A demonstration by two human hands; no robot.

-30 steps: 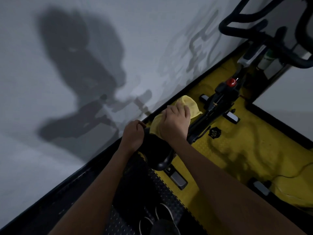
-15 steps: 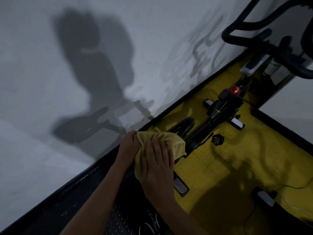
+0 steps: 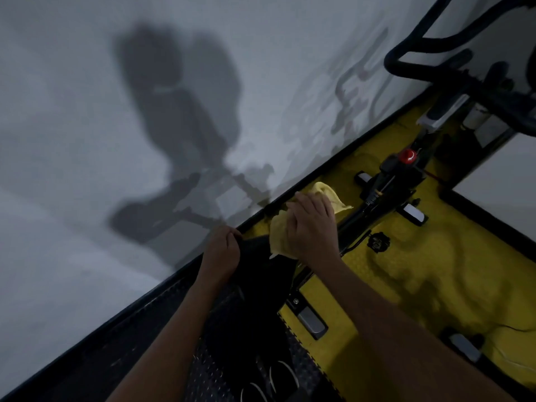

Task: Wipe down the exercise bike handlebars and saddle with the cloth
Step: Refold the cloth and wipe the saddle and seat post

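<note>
The black saddle (image 3: 262,256) of the exercise bike sits below me in the middle of the view. My left hand (image 3: 222,250) grips the saddle's left edge. My right hand (image 3: 311,224) presses a yellow cloth (image 3: 280,233) flat onto the front part of the saddle, and a corner of the cloth sticks out past my fingers toward the bike frame. The black handlebars (image 3: 435,43) curve across the top right, away from both hands.
A red knob (image 3: 407,156) tops the black bike frame (image 3: 385,184) ahead of the saddle. Yellow floor mats (image 3: 435,256) lie under the bike, dark studded mats (image 3: 301,361) by my shoes (image 3: 278,375). A grey wall (image 3: 116,111) with a black skirting runs along the left.
My right hand has slid the cloth forward from the rear of the saddle toward its nose. My left hand has stayed on the saddle's left edge.
</note>
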